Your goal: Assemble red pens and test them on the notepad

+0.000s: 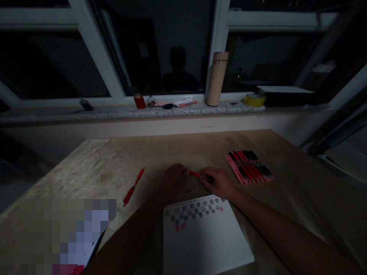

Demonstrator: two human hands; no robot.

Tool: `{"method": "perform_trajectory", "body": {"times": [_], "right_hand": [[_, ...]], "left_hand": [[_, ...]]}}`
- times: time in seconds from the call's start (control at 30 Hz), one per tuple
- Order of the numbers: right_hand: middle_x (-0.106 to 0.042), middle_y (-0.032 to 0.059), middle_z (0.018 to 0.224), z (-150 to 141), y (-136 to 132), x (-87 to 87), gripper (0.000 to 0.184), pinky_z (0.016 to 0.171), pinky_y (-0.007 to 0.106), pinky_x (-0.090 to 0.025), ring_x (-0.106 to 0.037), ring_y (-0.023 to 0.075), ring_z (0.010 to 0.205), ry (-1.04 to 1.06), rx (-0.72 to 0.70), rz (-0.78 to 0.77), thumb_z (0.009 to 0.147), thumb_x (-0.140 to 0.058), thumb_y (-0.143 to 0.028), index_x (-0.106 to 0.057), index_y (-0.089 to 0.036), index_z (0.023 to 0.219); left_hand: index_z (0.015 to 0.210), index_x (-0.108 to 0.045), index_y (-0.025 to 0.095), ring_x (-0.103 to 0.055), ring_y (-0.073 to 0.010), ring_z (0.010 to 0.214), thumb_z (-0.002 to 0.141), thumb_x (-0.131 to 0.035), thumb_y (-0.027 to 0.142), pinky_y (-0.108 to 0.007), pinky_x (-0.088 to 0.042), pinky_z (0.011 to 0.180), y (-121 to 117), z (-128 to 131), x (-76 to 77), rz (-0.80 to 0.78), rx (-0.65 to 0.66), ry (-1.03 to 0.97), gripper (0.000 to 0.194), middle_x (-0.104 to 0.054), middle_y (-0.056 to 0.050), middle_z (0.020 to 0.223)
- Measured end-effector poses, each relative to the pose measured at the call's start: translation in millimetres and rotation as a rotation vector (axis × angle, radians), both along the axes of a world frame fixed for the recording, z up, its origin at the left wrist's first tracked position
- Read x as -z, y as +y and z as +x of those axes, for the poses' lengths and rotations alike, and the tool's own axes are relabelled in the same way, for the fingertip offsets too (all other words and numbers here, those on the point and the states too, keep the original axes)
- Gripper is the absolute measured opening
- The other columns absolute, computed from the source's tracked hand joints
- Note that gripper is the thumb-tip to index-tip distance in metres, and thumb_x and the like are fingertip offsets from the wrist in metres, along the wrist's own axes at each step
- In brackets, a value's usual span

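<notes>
Just beyond the notepad, my left hand [174, 178] and my right hand [219, 184] are closed on a red pen [194, 173] that spans the gap between them. My left fingertips pinch one end, while a dark part of it shows at my right fingers. The spiral notepad [205, 240] lies open below my hands. Its lined page has rows of dark scribbled circles and a few red marks near the top. Another red pen [134, 186] rests on the table to the left. Right of my right hand lies a row of several red, black and pink pens [249, 167].
A pixelated patch covers the table's [106, 160] lower left, with a flat bluish item [86, 236] partly visible. On the granite sill [114, 114] stand a tan cylinder [218, 78], a red jar [139, 101], yellow tape [254, 100] and small clutter.
</notes>
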State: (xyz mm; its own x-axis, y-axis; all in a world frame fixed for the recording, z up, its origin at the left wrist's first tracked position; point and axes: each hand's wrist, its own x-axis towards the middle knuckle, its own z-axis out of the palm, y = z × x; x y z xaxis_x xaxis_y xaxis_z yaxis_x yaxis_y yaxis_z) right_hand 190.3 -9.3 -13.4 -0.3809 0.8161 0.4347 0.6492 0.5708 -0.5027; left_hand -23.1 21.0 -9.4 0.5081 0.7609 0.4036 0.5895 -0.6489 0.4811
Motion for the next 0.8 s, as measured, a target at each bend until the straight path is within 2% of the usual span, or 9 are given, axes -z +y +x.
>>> {"method": "perform_trajectory", "body": {"times": [0.33, 0.43, 0.67, 0.73, 0.8], "right_hand": [[-0.064, 0.0046, 0.082, -2, -3, 0.5, 0.019, 0.064, 0.023, -0.043, -0.058, 0.0128, 0.068, -0.024, -0.104, -0.013, 0.086, -0.051, -0.028, -0.063, -0.018, 0.097], [-0.064, 0.0047, 0.080, -2, -2, -0.8, 0.019, 0.064, 0.023, -0.043, -0.059, 0.0133, 0.069, -0.017, -0.074, -0.021, 0.087, -0.051, -0.030, -0.063, -0.018, 0.094], [-0.064, 0.0047, 0.077, 1, 2, 2.6, 0.021, 0.062, 0.024, -0.041, -0.058, 0.0140, 0.067, -0.018, 0.060, -0.009, 0.088, -0.050, -0.033, -0.064, -0.017, 0.091], [-0.063, 0.0047, 0.075, 3, 3, 4.1, 0.022, 0.061, 0.024, -0.041, -0.058, 0.0142, 0.066, -0.004, 0.097, -0.001, 0.087, -0.050, -0.034, -0.064, -0.017, 0.091], [-0.063, 0.0042, 0.073, 3, 3, 4.4, 0.022, 0.059, 0.024, -0.040, -0.057, 0.0141, 0.064, 0.008, 0.110, 0.003, 0.087, -0.051, -0.035, -0.064, -0.017, 0.089]], "left_hand": [[0.087, -0.058, 0.018, -0.053, -0.0171, 0.081, 0.090, -0.040, 0.033, -0.030, -0.040, 0.077, -1, 3, 0.4, -0.027, 0.086, 0.060, 0.023, -0.060, -0.004, 0.084], [0.082, -0.057, 0.018, -0.054, -0.0174, 0.077, 0.091, -0.036, 0.035, -0.030, -0.041, 0.074, 0, 2, 0.0, -0.023, -0.004, 0.036, 0.028, -0.060, -0.005, 0.080], [0.074, -0.054, 0.016, -0.054, -0.0171, 0.070, 0.091, -0.034, 0.037, -0.028, -0.040, 0.065, 9, -9, 1.1, -0.004, -0.255, -0.162, 0.033, -0.059, -0.005, 0.072], [0.074, -0.054, 0.016, -0.054, -0.0165, 0.070, 0.091, -0.034, 0.036, -0.027, -0.040, 0.065, 11, -11, 1.1, -0.008, -0.240, -0.152, 0.033, -0.058, -0.004, 0.071], [0.072, -0.055, 0.016, -0.053, -0.0162, 0.070, 0.090, -0.037, 0.034, -0.028, -0.040, 0.067, 14, -10, 2.3, 0.001, -0.161, -0.077, 0.031, -0.057, -0.004, 0.072]]}}
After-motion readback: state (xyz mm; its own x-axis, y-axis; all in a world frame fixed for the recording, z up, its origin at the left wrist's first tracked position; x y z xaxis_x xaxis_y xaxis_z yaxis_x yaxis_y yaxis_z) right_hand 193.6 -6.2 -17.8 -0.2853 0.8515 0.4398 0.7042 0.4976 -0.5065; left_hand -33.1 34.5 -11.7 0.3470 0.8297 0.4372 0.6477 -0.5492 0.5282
